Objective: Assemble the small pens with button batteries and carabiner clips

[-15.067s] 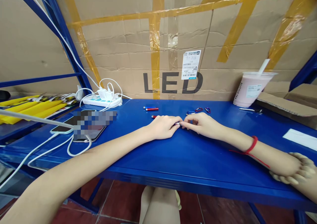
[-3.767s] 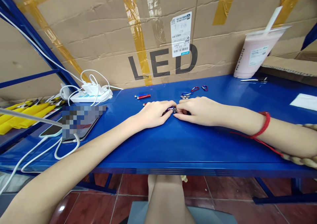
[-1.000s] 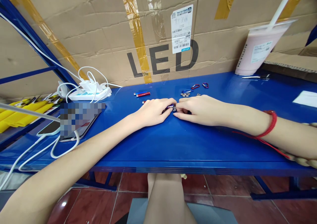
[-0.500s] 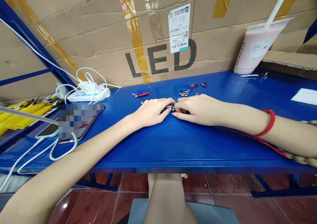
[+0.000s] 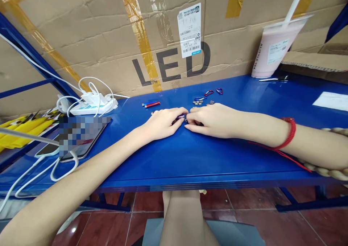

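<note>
My left hand (image 5: 164, 124) is closed around a small dark purple tube (image 5: 179, 117), whose end shows between the thumb and forefinger. At that end the fingertips of my right hand (image 5: 209, 119) are pinched together, almost meeting the left fingertips. A tiny shiny part shows between the two hands, mostly covered by fingers. Just beyond the right hand lie several small silver discs (image 5: 198, 102) like button cells. Behind them are a blue carabiner (image 5: 200, 98), a red carabiner (image 5: 208, 93) and a purple carabiner (image 5: 219, 91). Past the left hand rest a red tube (image 5: 152, 105) and a blue tube (image 5: 148, 102).
A large cardboard box (image 5: 108, 39) stands along the back of the blue table (image 5: 163, 162). At left are a white power strip (image 5: 92, 106) with cables and a tablet (image 5: 89, 140). A drink cup (image 5: 272, 50) and white paper (image 5: 331, 101) are at right.
The view has shifted slightly, so the scene sits a little further left. Both hands stay together at the purple tube; the shiny part between them shows less now.
</note>
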### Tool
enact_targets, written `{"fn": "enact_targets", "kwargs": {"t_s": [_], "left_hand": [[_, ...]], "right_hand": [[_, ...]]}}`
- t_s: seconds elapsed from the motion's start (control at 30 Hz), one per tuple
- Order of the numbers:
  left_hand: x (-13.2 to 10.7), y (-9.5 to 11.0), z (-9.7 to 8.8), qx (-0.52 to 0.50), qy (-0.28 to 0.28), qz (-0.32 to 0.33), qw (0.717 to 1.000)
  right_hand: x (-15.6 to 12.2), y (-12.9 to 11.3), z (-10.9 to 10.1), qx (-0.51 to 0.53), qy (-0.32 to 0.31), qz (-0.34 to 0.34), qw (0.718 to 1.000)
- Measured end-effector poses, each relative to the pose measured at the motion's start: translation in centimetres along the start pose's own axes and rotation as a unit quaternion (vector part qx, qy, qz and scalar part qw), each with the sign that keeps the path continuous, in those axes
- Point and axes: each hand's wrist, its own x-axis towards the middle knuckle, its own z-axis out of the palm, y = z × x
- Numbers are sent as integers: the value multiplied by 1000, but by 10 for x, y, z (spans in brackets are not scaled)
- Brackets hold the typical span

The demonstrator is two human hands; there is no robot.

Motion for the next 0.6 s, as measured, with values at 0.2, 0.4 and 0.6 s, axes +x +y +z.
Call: {"fn": "enact_targets", "kwargs": {"t_s": [0.2, 0.4, 0.6], "left_hand": [[0, -1, 1, -2, 3, 8, 1000], [-1, -2, 2, -5, 10, 14, 1000], [-1, -2, 3, -5, 17, 16, 1000]], "right_hand": [[1, 1, 1, 8, 3, -2, 1000], [1, 1, 1, 10, 0, 1, 1000], [2, 2, 2, 14, 0, -2, 1000]]}}
